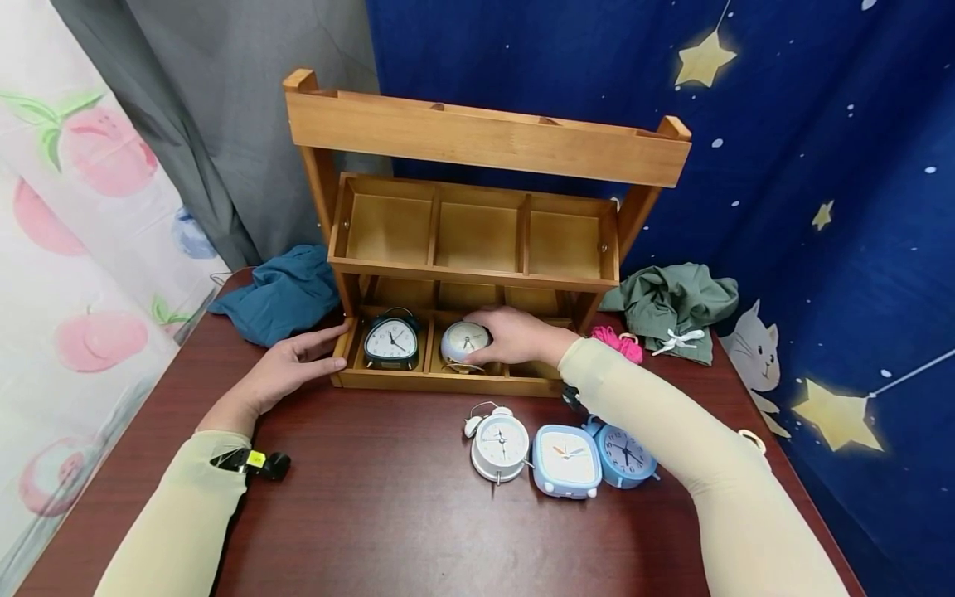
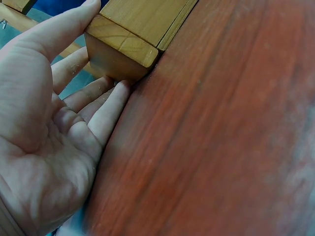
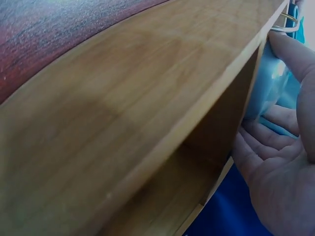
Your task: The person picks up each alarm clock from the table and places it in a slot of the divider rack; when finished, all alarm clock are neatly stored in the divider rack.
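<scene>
My right hand (image 1: 522, 336) grips a round pale alarm clock (image 1: 464, 342) in the middle compartment of the bottom tray of a wooden shelf rack (image 1: 488, 137). In the right wrist view the thumb and fingers curl about the clock's blue-grey side (image 3: 265, 81), next to a divider. A dark triangular alarm clock (image 1: 392, 342) stands upright in the compartment to the left. With fingers extended, my left hand (image 1: 276, 377) touches the left end of the bottom tray. Its fingertips lie against the wooden corner (image 2: 118, 56) in the left wrist view.
In front of the rack stand a white twin-bell clock (image 1: 501, 445), a square blue-and-white clock (image 1: 566, 461) and a round blue clock (image 1: 627, 454), the last close under my right forearm. Teal cloth (image 1: 279, 294), green cloth (image 1: 675, 307) and pink yarn (image 1: 618, 342) flank the rack.
</scene>
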`<action>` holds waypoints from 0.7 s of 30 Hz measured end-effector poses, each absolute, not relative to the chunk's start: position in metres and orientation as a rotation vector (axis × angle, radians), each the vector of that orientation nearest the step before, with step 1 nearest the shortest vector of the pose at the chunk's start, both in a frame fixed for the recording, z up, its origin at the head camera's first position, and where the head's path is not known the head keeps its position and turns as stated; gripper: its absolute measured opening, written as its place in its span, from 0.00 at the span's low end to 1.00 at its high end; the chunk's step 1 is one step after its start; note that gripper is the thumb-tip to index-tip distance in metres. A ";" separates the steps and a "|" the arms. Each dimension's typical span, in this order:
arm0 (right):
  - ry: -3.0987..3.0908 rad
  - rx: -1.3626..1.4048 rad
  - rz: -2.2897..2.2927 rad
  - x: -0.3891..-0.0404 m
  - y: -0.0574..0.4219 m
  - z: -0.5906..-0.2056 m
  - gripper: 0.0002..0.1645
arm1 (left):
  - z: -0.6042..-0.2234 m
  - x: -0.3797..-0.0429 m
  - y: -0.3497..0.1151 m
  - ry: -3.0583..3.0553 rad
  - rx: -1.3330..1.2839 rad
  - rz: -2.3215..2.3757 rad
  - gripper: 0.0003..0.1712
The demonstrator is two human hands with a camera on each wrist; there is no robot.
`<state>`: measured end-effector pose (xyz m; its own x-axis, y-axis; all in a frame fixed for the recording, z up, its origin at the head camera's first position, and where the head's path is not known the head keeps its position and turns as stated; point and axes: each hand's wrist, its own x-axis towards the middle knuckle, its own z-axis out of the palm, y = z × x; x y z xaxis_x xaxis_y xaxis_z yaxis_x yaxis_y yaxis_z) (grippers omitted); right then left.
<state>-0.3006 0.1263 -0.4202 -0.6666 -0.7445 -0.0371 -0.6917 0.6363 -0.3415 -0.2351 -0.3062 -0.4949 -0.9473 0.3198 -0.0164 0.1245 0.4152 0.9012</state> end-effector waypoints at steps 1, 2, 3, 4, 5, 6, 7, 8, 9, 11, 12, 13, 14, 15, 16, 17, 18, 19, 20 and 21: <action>2.686 -1.186 -0.439 -0.300 0.127 -0.420 0.43 | -0.495 -0.235 -0.306 2.481 0.394 1.555 0.40; 2.694 -1.183 -0.424 -0.299 0.128 -0.419 0.43 | -0.495 -0.235 -0.306 2.482 0.394 1.554 0.41; 2.705 -1.180 -0.411 -0.298 0.129 -0.418 0.44 | -0.495 -0.235 -0.306 2.483 0.394 1.553 0.41; 2.713 -1.176 -0.405 -0.296 0.130 -0.416 0.44 | -0.494 -0.234 -0.306 2.484 0.393 1.553 0.41; 2.722 -1.174 -0.401 -0.294 0.132 -0.414 0.44 | -0.494 -0.234 -0.306 2.487 0.393 1.551 0.41; 2.731 -1.173 -0.401 -0.291 0.133 -0.412 0.44 | -0.494 -0.234 -0.306 2.485 0.392 1.553 0.41; 2.740 -1.174 -0.409 -0.288 0.136 -0.409 0.44 | -0.494 -0.234 -0.306 2.485 0.392 1.553 0.41; 2.745 -1.183 -0.423 -0.284 0.138 -0.406 0.43 | -0.494 -0.235 -0.305 2.486 0.393 1.552 0.41; 2.745 -1.194 -0.448 -0.280 0.141 -0.404 0.43 | -0.494 -0.235 -0.305 2.484 0.395 1.553 0.41; 2.734 -1.228 -0.505 -0.270 0.147 -0.398 0.41 | -0.494 -0.235 -0.305 2.482 0.401 1.555 0.41; 2.728 -1.252 -0.531 -0.264 0.150 -0.396 0.40 | -0.494 -0.235 -0.305 2.481 0.402 1.557 0.41; 2.716 -1.276 -0.559 -0.259 0.153 -0.394 0.40 | -0.494 -0.235 -0.305 2.482 0.404 1.557 0.41; 2.705 -1.303 -0.580 -0.253 0.157 -0.393 0.40 | -0.495 -0.235 -0.305 2.483 0.405 1.556 0.41; 2.694 -1.330 -0.598 -0.247 0.160 -0.391 0.39 | -0.495 -0.235 -0.305 2.483 0.407 1.557 0.41; 2.683 -1.356 -0.610 -0.241 0.163 -0.390 0.40 | -0.495 -0.235 -0.306 2.486 0.405 1.555 0.41; 2.670 -1.381 -0.618 -0.235 0.167 -0.390 0.39 | -0.495 -0.235 -0.306 2.487 0.403 1.553 0.41; 2.653 -1.406 -0.629 -0.230 0.170 -0.389 0.39 | -0.495 -0.235 -0.306 2.488 0.403 1.554 0.41; 2.632 -1.425 -0.639 -0.224 0.173 -0.389 0.39 | -0.495 -0.235 -0.306 2.490 0.403 1.552 0.41; 2.612 -1.444 -0.643 -0.219 0.176 -0.389 0.39 | -0.496 -0.235 -0.306 2.491 0.402 1.550 0.41; 2.585 -1.457 -0.651 -0.214 0.178 -0.389 0.39 | -0.496 -0.236 -0.306 2.490 0.402 1.550 0.41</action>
